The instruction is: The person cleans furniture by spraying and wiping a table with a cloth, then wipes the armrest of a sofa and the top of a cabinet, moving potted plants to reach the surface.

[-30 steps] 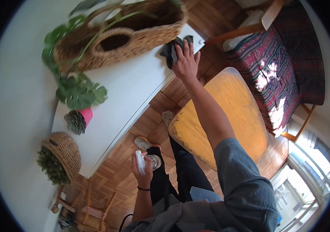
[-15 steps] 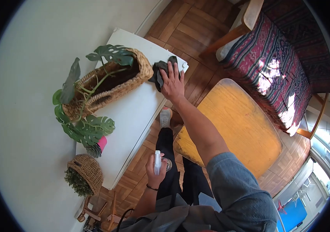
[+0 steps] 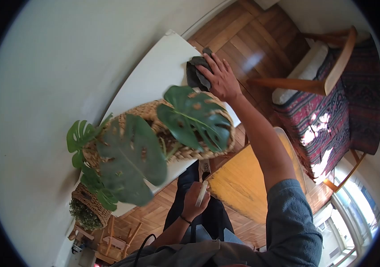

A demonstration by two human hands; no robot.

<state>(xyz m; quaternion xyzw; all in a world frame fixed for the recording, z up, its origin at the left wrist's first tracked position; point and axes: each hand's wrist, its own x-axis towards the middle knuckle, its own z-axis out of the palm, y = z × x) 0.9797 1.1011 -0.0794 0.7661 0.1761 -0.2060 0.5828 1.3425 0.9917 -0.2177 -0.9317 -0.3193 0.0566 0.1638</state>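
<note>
My right hand (image 3: 223, 80) reaches over the far end of a long white furniture top (image 3: 143, 75). Its fingers press on a crumpled dark grey cloth (image 3: 197, 73), which lies partly under them near the edge. My left hand (image 3: 194, 200), low in front of my legs, is closed around a spray bottle with a white top (image 3: 202, 193); most of the bottle is hidden. Between my hands and the wall stands a long woven basket (image 3: 221, 153), tilted in view. Large monstera leaves (image 3: 132, 155) rise from it and cover much of its opening.
A yellow wooden seat (image 3: 243, 182) is close by my right forearm. Beyond it stands an armchair (image 3: 306, 129) with patterned red upholstery. A smaller woven basket (image 3: 93, 202) with a leafy plant sits at the near end. Parquet floor (image 3: 239, 35) surrounds the furniture.
My right hand and the cloth have moved along the top toward its far wall-side corner. The long basket and plant now appear nearer and larger as my view has shifted.
</note>
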